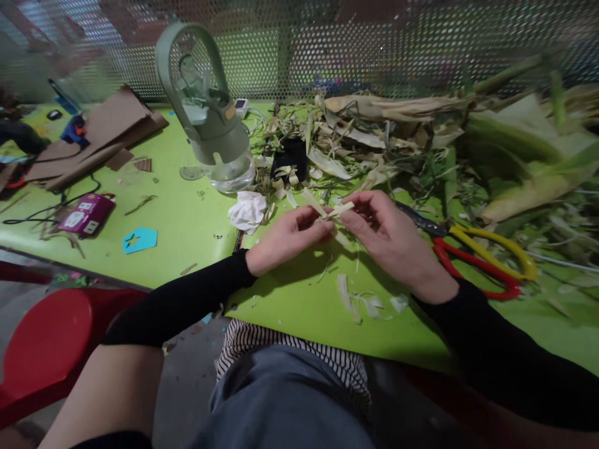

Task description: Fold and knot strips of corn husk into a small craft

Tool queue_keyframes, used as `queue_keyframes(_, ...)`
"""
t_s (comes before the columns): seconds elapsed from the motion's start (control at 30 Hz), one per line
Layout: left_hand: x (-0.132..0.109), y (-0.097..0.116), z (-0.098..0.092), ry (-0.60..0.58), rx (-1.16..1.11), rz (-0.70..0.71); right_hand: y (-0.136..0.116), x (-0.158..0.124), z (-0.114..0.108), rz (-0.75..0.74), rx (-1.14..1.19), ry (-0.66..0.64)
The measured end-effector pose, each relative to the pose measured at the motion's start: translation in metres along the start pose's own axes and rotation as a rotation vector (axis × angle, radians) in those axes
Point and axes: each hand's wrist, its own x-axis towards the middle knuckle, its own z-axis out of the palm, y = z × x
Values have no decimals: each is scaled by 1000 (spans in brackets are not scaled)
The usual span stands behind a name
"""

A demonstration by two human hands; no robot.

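Observation:
Between my two hands are pale strips of corn husk (342, 209), crossed over one another just above the green table (299, 305). My left hand (292, 236) pinches the strips near their crossing with thumb and fingers. From the other side, my right hand (386, 234) grips a strip end between thumb and forefinger. How the strips are joined is too small to make out. Below the hands lie a loose husk strip (347, 298) and some small scraps. Scissors (472, 249) with one red and one yellow handle rest beside my right hand.
A heap of corn husks (397, 125) covers the back right. A water bottle (219, 137), crumpled tissue (248, 211) and black phone-like object (290, 160) stand or lie nearby. Leftward are brown cardboard (100, 140), a purple box (87, 214) and a red stool (49, 337).

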Motion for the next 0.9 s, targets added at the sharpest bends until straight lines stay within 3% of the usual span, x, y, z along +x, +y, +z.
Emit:
queue_keyframes(0.1, 2, -1, -2, 9, -83, 23, -2, -2, 3, 5, 28, -27)
queue_keyframes(0.23, -1, -3, 1, -82, -89, 5, -5, -3, 9, 66, 188, -134)
queue_keyframes(0.4, -5, -2, 1, -210, -52, -22, -4, -3, 11, 247, 424, -217)
queue_keyframes(0.5, -6, 1, -2, -222, -31, 9, -3, -4, 11, 240, 523, -257)
queue_keyframes(0.73, -12, 10, -1, -169, -46, -75, -2, -9, 15, 65, 456, 26)
queue_keyframes(0.9, -11, 4, 2, -130, -114, -106, 0, -6, 14, 80, 444, 5)
